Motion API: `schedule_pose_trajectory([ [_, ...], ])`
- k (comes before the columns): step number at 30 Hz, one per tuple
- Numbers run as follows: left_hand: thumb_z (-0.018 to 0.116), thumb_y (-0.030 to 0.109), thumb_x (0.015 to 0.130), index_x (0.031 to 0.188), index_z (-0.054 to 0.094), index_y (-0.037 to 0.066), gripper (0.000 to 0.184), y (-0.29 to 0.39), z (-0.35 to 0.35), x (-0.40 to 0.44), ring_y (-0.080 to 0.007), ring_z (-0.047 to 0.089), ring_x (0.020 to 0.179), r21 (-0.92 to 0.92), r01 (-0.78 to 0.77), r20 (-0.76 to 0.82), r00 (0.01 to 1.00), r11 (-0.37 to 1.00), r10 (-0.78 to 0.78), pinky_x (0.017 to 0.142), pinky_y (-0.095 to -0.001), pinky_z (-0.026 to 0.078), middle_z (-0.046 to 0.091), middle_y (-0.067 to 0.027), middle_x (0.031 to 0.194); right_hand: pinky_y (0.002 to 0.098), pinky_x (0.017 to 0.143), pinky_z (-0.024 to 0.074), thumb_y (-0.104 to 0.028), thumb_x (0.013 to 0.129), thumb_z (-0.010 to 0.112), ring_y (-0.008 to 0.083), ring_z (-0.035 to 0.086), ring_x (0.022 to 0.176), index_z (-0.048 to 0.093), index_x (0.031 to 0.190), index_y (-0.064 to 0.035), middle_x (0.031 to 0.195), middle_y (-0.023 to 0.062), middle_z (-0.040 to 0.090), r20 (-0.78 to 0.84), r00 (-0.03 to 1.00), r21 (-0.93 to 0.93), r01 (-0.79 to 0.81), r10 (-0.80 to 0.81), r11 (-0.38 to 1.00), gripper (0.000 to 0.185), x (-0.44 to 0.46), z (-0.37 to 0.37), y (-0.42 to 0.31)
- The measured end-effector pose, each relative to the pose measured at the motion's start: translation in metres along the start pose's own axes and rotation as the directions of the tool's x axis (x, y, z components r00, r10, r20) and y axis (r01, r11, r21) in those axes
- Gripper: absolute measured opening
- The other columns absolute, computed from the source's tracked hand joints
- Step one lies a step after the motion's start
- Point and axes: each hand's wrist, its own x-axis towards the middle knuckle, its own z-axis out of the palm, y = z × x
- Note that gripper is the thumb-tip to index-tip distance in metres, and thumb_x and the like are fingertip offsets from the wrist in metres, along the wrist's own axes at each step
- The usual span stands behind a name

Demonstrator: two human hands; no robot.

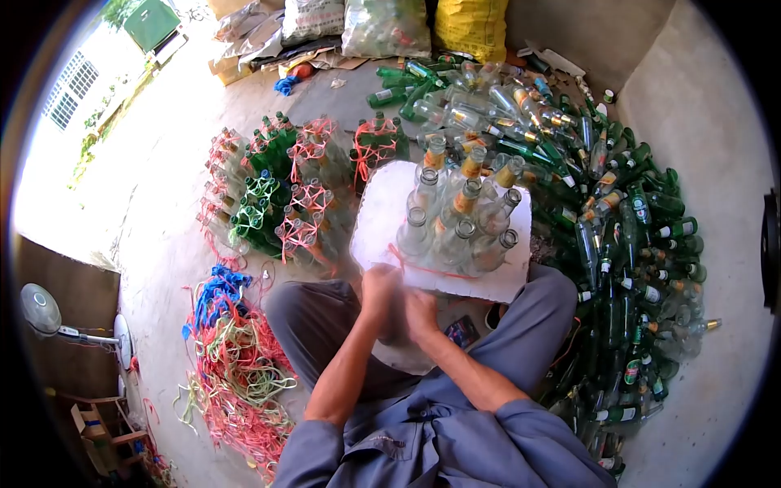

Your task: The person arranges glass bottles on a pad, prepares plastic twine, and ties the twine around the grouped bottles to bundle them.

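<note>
A group of clear glass bottles [455,207] stands upright on a white board [378,213] in front of me. Pink-red string [439,270] runs low around the near side of the group, with a loose bit at its left. My left hand [380,291] is at the board's near left edge, its fingers curled and partly blurred. Close beside it on the right, my right hand [421,314] is closed, just below the board. Between the hands is a grey blur. What either hand grips is hidden.
Bundles of bottles tied with string [268,207] stand to the left. A tangled heap of string [236,366] lies near my left knee. Loose bottles [618,244] pile up along the right wall. Sacks [386,28] stand at the back, a fan [41,309] at far left.
</note>
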Motion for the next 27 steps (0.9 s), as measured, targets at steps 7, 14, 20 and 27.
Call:
schedule_pose_trajectory([
  [7, 0.063, 0.013, 0.083, 0.076, 0.065, -0.001, 0.016, -0.030, 0.004, 0.014, -0.0076, 0.046, 0.045, 0.082, -0.230, 0.111, 0.969, 0.970, 0.221, 0.042, -0.0219, 0.033, 0.057, -0.0020, 0.058, 0.0292, 0.054, 0.0378, -0.022, 0.092, 0.060, 0.0070, 0.044, 0.064, 0.062, 0.072, 0.0030, 0.066, -0.0011, 0.054, -0.022, 1.000, -0.118, 0.013, -0.016, 0.993, 0.031, -0.002, 0.001, -0.006],
  [14, 0.059, 0.012, 0.085, 0.069, 0.060, 0.001, 0.020, 0.008, 0.012, 0.005, -0.0110, 0.044, 0.039, -0.133, 0.083, 0.064, 0.995, 0.988, -0.075, 0.039, -0.0245, 0.033, 0.052, -0.0029, 0.054, 0.0368, 0.055, 0.0407, -0.032, 0.095, 0.056, 0.0145, 0.047, 0.056, 0.061, 0.072, 0.0058, 0.058, 0.0131, 0.053, 0.049, 0.989, -0.267, 0.149, -0.142, 0.952, 0.045, 0.006, 0.000, -0.004],
  [20, 0.058, 0.011, 0.086, 0.071, 0.059, 0.001, 0.019, -0.009, 0.013, 0.018, -0.0112, 0.046, 0.042, -0.168, 0.103, 0.069, 0.993, 0.980, -0.092, 0.041, -0.0246, 0.035, 0.055, -0.0037, 0.057, 0.0427, 0.050, 0.0410, -0.022, 0.092, 0.055, 0.0258, 0.050, 0.045, 0.058, 0.067, 0.0049, 0.056, 0.0229, 0.053, 0.140, 0.905, -0.487, 0.416, -0.401, 0.768, 0.037, 0.000, -0.002, -0.004],
  [27, 0.059, 0.011, 0.085, 0.072, 0.061, 0.001, 0.017, -0.002, 0.011, 0.019, -0.0109, 0.048, 0.046, -0.110, 0.067, 0.086, 0.995, 0.992, -0.058, 0.045, -0.0245, 0.037, 0.057, -0.0037, 0.060, 0.0471, 0.056, 0.0448, -0.018, 0.089, 0.054, 0.0431, 0.059, 0.063, 0.060, 0.071, 0.0049, 0.066, 0.0277, 0.057, 0.167, 0.912, -0.512, 0.405, -0.375, 0.757, 0.030, -0.016, 0.002, -0.018],
])
